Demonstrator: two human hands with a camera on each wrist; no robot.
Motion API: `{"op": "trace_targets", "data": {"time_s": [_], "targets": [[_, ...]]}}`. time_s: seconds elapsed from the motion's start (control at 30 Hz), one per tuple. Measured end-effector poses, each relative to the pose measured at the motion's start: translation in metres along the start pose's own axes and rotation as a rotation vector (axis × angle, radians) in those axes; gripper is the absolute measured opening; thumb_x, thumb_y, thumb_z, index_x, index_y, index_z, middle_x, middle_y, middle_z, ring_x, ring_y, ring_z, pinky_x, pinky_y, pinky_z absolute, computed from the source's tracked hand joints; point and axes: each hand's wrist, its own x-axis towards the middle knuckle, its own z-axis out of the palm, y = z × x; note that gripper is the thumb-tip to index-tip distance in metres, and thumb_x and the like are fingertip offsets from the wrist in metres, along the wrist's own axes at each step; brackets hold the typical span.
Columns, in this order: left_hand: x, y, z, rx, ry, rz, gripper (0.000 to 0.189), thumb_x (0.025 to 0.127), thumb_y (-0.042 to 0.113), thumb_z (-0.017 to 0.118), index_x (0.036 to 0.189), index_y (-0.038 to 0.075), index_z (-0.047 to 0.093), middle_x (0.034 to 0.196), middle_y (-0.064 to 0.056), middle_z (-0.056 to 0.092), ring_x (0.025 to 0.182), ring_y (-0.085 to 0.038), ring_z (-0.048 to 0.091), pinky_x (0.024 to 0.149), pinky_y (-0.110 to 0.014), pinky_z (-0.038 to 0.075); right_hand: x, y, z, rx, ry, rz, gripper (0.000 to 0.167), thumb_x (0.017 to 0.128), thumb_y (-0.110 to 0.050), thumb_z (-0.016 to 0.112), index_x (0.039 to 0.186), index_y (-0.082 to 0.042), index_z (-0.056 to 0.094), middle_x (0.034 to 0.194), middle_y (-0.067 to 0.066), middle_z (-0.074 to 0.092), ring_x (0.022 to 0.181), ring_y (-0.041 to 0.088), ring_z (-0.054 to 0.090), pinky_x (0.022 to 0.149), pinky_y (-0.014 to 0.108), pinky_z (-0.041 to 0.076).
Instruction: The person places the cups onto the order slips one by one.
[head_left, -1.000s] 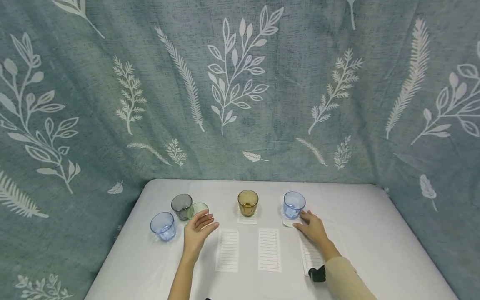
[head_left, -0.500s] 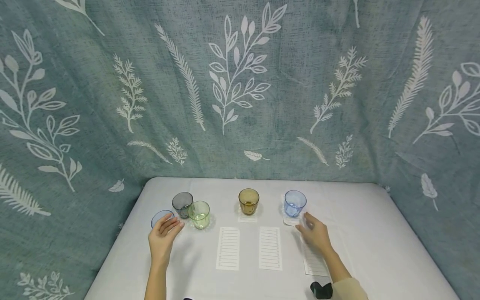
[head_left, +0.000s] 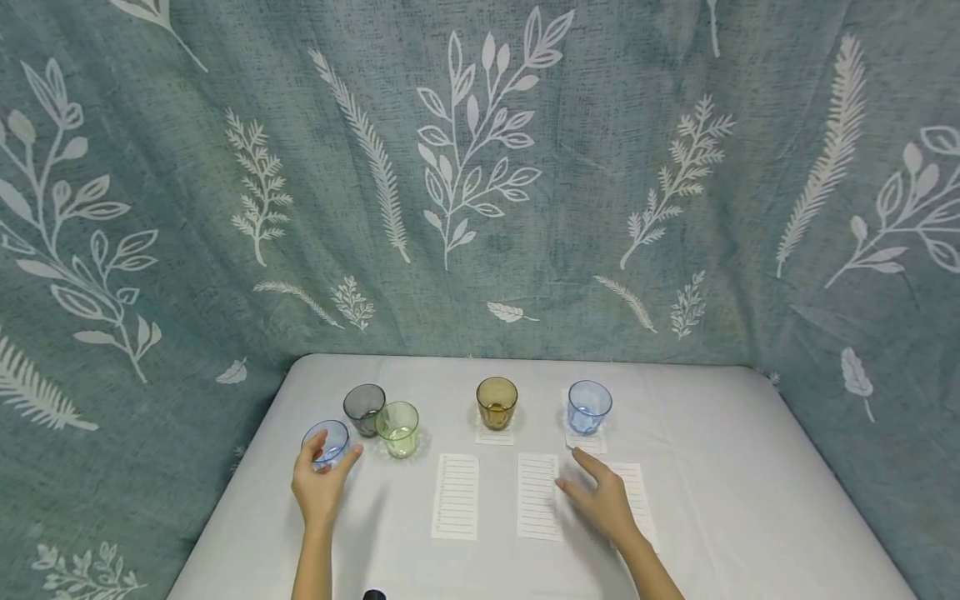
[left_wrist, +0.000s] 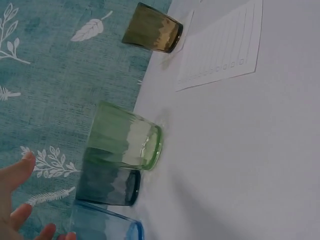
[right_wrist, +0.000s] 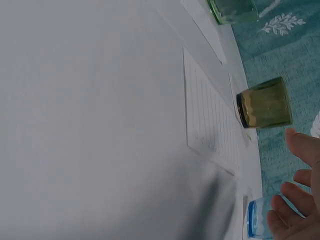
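My left hand is at the left blue glass, its fingers spread about the near side and rim. In the left wrist view the thumb stands apart from the blue glass, and no grip shows. Just beyond it stand a grey glass and a green glass, close together. My right hand hovers over the right-hand paper sheets with nothing in it, fingers loosely extended. Past its fingertips another blue glass stands on a paper sheet.
An amber glass stands upright on a paper slip at the back middle. Lined sheets lie in front: a left one, a middle one and a right one. A leaf-patterned curtain borders the white table.
My left hand has gone left from the green glass to the left blue glass. My right hand has drawn back from the right blue glass, toward the left and the front.
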Motion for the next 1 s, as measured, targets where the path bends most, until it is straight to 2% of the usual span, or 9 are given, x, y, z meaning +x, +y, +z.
{"op": "trace_targets", "data": {"time_s": [0.07, 0.13, 0.33, 0.4, 0.5, 0.6, 0.7, 0.83, 1.0], "targets": [[0.0, -0.003, 0.002, 0.024, -0.014, 0.007, 0.061, 0.073, 0.008, 0.079, 0.126, -0.006, 0.052, 0.125, -0.027, 0.053, 0.115, -0.039, 0.046, 0.089, -0.041, 0.047, -0.005, -0.008, 0.008, 0.006, -0.016, -0.014, 0.056, 0.076, -0.016, 0.077, 0.119, 0.013, 0.055, 0.123, 0.028, 0.056, 0.115, 0.045, 0.052, 0.097, 0.053, 0.042], [0.0, -0.005, 0.004, 0.036, 0.002, 0.017, 0.064, 0.072, 0.009, 0.08, 0.127, -0.006, 0.051, 0.126, -0.028, 0.051, 0.114, -0.041, 0.047, 0.088, -0.048, 0.046, -0.01, -0.016, 0.017, 0.009, -0.045, -0.027, 0.057, 0.076, -0.019, 0.077, 0.119, 0.013, 0.056, 0.122, 0.028, 0.057, 0.114, 0.044, 0.053, 0.096, 0.052, 0.043], [0.001, -0.009, 0.008, 0.04, 0.166, 0.056, 0.06, 0.067, 0.009, 0.083, 0.12, -0.004, 0.058, 0.125, -0.024, 0.052, 0.112, -0.035, 0.047, 0.079, -0.035, 0.045, -0.023, -0.036, 0.041, 0.047, -0.142, -0.032, 0.062, 0.076, -0.026, 0.078, 0.121, 0.011, 0.056, 0.124, 0.025, 0.057, 0.116, 0.039, 0.054, 0.098, 0.049, 0.043], [0.001, -0.01, 0.007, 0.035, 0.21, 0.068, 0.059, 0.066, 0.007, 0.084, 0.118, -0.005, 0.058, 0.126, -0.026, 0.051, 0.117, -0.037, 0.042, 0.087, -0.04, 0.043, -0.026, -0.04, 0.046, 0.058, -0.169, -0.038, 0.064, 0.076, -0.027, 0.077, 0.122, 0.011, 0.055, 0.126, 0.026, 0.056, 0.117, 0.04, 0.053, 0.098, 0.05, 0.043], [0.0, -0.012, 0.004, 0.027, 0.244, 0.05, 0.064, 0.065, 0.005, 0.083, 0.121, -0.007, 0.055, 0.13, -0.029, 0.046, 0.123, -0.042, 0.035, 0.1, -0.053, 0.033, -0.03, -0.045, 0.054, 0.061, -0.205, -0.048, 0.065, 0.077, -0.028, 0.076, 0.123, 0.012, 0.053, 0.127, 0.027, 0.054, 0.118, 0.041, 0.051, 0.098, 0.051, 0.042], [0.0, -0.014, -0.001, 0.016, 0.226, -0.007, 0.073, 0.067, 0.005, 0.083, 0.13, -0.006, 0.047, 0.136, -0.029, 0.04, 0.129, -0.044, 0.028, 0.109, -0.055, 0.02, -0.034, -0.049, 0.06, 0.049, -0.236, -0.055, 0.066, 0.078, -0.03, 0.075, 0.124, 0.012, 0.052, 0.129, 0.028, 0.052, 0.12, 0.042, 0.049, 0.098, 0.053, 0.041], [-0.001, -0.016, -0.004, 0.002, 0.174, -0.073, 0.086, 0.069, 0.008, 0.081, 0.14, -0.005, 0.034, 0.143, -0.029, 0.032, 0.135, -0.045, 0.022, 0.113, -0.054, 0.015, -0.038, -0.053, 0.067, 0.021, -0.268, -0.068, 0.067, 0.079, -0.032, 0.074, 0.125, 0.012, 0.052, 0.131, 0.027, 0.051, 0.122, 0.042, 0.047, 0.098, 0.055, 0.04], [-0.001, -0.023, -0.005, -0.005, 0.112, -0.134, 0.097, 0.071, 0.008, 0.079, 0.146, -0.006, 0.019, 0.147, -0.031, 0.023, 0.136, -0.046, 0.02, 0.114, -0.053, 0.015, -0.044, -0.058, 0.079, -0.041, -0.302, -0.115, 0.069, 0.079, -0.036, 0.073, 0.125, 0.012, 0.052, 0.134, 0.027, 0.048, 0.125, 0.042, 0.044, 0.099, 0.055, 0.04], [-0.002, -0.033, -0.004, -0.012, 0.071, -0.167, 0.102, 0.071, 0.008, 0.079, 0.146, -0.008, 0.013, 0.146, -0.035, 0.022, 0.134, -0.049, 0.023, 0.113, -0.054, 0.019, -0.05, -0.067, 0.093, -0.164, -0.305, -0.21, 0.069, 0.081, -0.047, 0.068, 0.12, 0.009, 0.057, 0.133, 0.026, 0.049, 0.126, 0.041, 0.043, 0.1, 0.056, 0.037]]}}
